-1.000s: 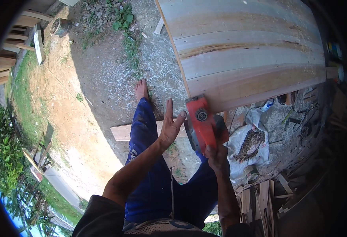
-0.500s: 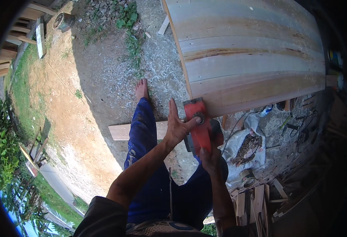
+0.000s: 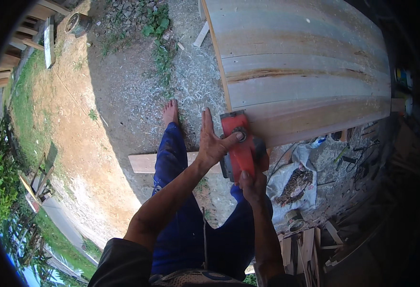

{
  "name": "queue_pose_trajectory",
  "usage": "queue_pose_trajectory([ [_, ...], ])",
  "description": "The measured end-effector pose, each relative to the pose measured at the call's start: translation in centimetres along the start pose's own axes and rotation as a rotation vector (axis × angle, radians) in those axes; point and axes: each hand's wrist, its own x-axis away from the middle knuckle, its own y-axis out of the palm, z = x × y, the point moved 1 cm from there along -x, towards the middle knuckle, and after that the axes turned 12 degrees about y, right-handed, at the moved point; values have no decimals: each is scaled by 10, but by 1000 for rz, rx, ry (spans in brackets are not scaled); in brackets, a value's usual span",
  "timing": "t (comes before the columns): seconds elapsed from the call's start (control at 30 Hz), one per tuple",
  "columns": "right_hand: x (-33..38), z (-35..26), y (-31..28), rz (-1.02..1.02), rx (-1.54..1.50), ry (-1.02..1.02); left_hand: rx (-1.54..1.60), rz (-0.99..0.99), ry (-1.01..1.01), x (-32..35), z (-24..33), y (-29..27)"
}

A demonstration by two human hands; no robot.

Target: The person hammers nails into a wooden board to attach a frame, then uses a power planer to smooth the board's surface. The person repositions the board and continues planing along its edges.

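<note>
A red electric planer (image 3: pixel 242 155) with a dark base sits at the near left corner of a broad wooden panel (image 3: pixel 305 64), its front end over the panel's near edge strip. My right hand (image 3: pixel 253 185) is closed round the rear handle. With the thumb on the planer's dark round front knob (image 3: pixel 239 134), my left hand (image 3: pixel 213 146) lies along the left side, its other fingers stretched out past the tool. The panel is made of boards side by side, with brown streaks and a few pale specks. The planer hides its underside and the wood beneath it.
A loose board (image 3: pixel 144 163) lies behind my left leg. Pale shavings cover the ground beside my bare foot (image 3: pixel 170 113). To the right are a white sack (image 3: pixel 310 184), a can (image 3: pixel 295 220), and wood offcuts (image 3: pixel 308 248). A bucket (image 3: pixel 78 24) stands far left.
The planer has slid a little farther forward over the panel's near corner, both hands moving with it. My view has shifted slightly.
</note>
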Motion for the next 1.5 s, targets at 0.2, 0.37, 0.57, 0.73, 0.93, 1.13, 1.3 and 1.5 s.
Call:
queue_pose_trajectory([
  [0.2, -27, -17, 7, 57, 24, 25, 57, 63, 31, -30, 4, -8],
  [0.37, -53, -44, 15, 59, -6, 7, 154, 113, -8, -52, 13, -27],
  [0.57, -88, -87, 22, 16, 47, 51, -315, -21, 30, -3, -41, -93],
  [0.73, -134, -111, 28, 10, 44, 25, -914, -641, -74, 83, -59, -145],
  [0.93, -184, -158, 39, 13, 66, -33, -739, -512, -165, 99, -69, -157],
  [1.13, -224, -200, 49, 26, 100, -38, -777, -516, -152, 86, -65, -162],
  [1.3, -268, -233, 61, 33, 52, -42, -761, -533, -184, 68, -55, -167],
  [1.5, -323, -282, 72, 62, 60, -28, -745, -531, -176, 53, -54, -176],
])
